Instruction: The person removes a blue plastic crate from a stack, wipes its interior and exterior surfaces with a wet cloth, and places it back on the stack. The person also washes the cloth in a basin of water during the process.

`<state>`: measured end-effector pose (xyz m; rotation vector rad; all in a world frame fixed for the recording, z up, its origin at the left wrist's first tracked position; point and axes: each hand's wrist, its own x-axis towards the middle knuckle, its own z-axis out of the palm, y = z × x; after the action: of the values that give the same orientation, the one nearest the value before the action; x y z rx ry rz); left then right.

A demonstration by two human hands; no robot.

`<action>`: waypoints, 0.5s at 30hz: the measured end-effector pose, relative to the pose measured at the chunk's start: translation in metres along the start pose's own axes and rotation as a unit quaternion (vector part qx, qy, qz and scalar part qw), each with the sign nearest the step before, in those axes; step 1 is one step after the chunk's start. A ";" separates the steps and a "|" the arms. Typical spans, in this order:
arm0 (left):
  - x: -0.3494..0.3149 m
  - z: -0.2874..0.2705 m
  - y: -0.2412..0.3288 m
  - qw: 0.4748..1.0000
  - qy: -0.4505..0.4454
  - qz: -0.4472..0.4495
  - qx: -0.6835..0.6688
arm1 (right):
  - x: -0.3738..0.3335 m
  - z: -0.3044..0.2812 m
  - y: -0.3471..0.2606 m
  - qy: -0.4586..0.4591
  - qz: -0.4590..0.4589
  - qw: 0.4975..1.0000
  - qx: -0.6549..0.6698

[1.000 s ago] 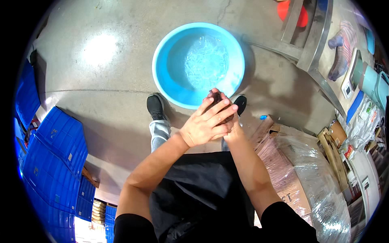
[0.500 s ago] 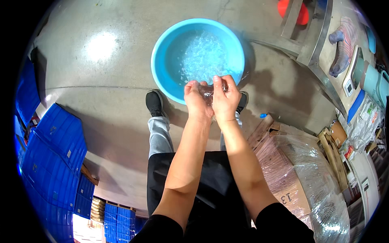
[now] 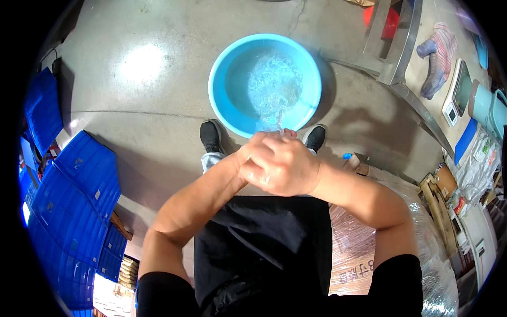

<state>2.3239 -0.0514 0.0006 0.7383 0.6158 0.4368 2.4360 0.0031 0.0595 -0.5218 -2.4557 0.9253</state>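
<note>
My left hand [image 3: 254, 157] and my right hand [image 3: 293, 168] are clenched together in front of my apron, the right one largely covering the left. Squeezed between them is a wet cloth item, almost fully hidden; only a small reddish bit [image 3: 289, 133] seems to show past the fingers, and its exact kind I cannot make out. Water [image 3: 281, 119] streams from the hands into a light-blue round basin [image 3: 213, 87] on the floor just beyond. Bubbly, rippling water stands in the basin.
Striped socks [image 3: 437, 67], a scale [image 3: 450, 113] and a pale teal jug [image 3: 480, 100] are on the table at right. Blue crates [image 3: 79, 195] stack up at left. Plastic-wrapped cartons [image 3: 354, 232] stand close by my right side. My shoes [image 3: 210, 136] flank the basin's near edge.
Both hands have drawn back toward me from over the basin, elbows spreading outward. They have closed tightly over the wet cloth, which showed between them before, and water now streams out.
</note>
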 end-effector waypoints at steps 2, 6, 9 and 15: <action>-0.007 0.003 0.015 0.988 -0.064 0.007 0.142 | 0.009 -0.015 -0.014 -0.034 -0.032 0.999 0.009; -0.015 0.006 0.035 0.947 -0.137 0.022 0.289 | 0.019 -0.026 -0.030 -0.060 -0.118 0.991 -0.009; -0.009 -0.002 0.048 0.967 -0.106 -0.003 0.230 | 0.015 -0.023 -0.024 -0.009 -0.113 0.993 0.025; -0.006 -0.021 0.065 0.877 0.310 -0.107 -0.349 | -0.022 -0.033 -0.024 0.076 0.291 0.912 0.277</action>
<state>2.2958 -0.0012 0.0384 -0.1901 1.0484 0.6455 2.4671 -0.0076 0.0916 -1.0848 -1.7817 1.6671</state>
